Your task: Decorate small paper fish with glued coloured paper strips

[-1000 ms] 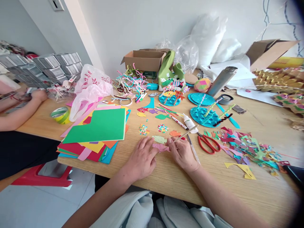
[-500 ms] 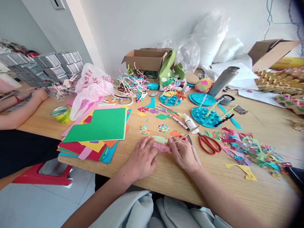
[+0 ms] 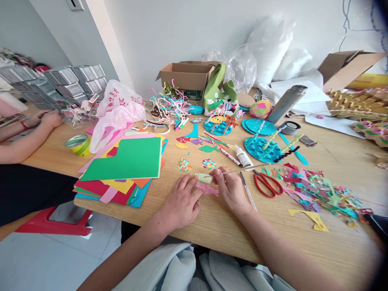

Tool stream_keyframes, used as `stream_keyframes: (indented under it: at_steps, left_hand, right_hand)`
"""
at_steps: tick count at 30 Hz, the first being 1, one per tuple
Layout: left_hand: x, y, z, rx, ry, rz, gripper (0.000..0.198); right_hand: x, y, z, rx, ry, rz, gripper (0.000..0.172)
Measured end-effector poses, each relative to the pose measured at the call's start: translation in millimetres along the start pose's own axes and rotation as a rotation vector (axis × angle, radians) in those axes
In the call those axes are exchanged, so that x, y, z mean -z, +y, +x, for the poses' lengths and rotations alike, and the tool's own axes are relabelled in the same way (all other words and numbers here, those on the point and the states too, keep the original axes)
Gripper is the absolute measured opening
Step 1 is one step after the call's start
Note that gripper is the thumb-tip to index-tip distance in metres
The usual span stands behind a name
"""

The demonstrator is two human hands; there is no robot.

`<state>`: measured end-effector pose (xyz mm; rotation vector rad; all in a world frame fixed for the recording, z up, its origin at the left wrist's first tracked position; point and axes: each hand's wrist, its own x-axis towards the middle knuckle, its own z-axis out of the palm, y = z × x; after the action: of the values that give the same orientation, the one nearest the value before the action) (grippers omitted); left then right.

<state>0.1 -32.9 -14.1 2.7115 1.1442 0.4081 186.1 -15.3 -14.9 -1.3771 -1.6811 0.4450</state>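
My left hand (image 3: pixel 181 201) lies palm down on the table, fingers stretched out, fingertips at the left end of a pink paper fish (image 3: pixel 209 189). Just above that fish is a light green paper fish (image 3: pixel 203 177). Between thumb and fingers, my right hand (image 3: pixel 233 190) pinches a thin wooden stick (image 3: pixel 256 167). The stick's left tip is at the green fish; whether it touches is too small to tell. Beyond my hands lie two small heaps of paper confetti (image 3: pixel 209 163) and several cut fish, among them a dark green fish (image 3: pixel 208 149). An orange fish is partly hidden behind my right hand.
Right of my hand are a pen (image 3: pixel 249 192), red-handled scissors (image 3: pixel 268 185), a white glue bottle (image 3: pixel 243 157) and paper scraps (image 3: pixel 327 192). Coloured paper sheets (image 3: pixel 139 157) are stacked at left. Blue discs (image 3: pixel 263 149) and a metal flask (image 3: pixel 287 104) stand behind. Another person's hands (image 3: pixel 50 119) rest far left.
My right hand has shifted the stick from the pink fish up to the light green fish, and the stick now lies flatter, pointing left. My left hand has stayed in place.
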Motion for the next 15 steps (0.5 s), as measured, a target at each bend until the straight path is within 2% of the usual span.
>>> stream_keyframes:
  at_steps: [8, 15]
  left_hand:
    - [-0.7, -0.8, -0.2, -0.002, 0.001, -0.018, 0.029]
    - [-1.6, -1.4, 0.3, 0.003, -0.004, -0.008, 0.028]
  right_hand:
    - [5.9, 0.6, 19.4, -0.15, -0.072, -0.049, 0.055]
    - [-9.4, 3.5, 34.3, -0.074, -0.083, -0.093, 0.055]
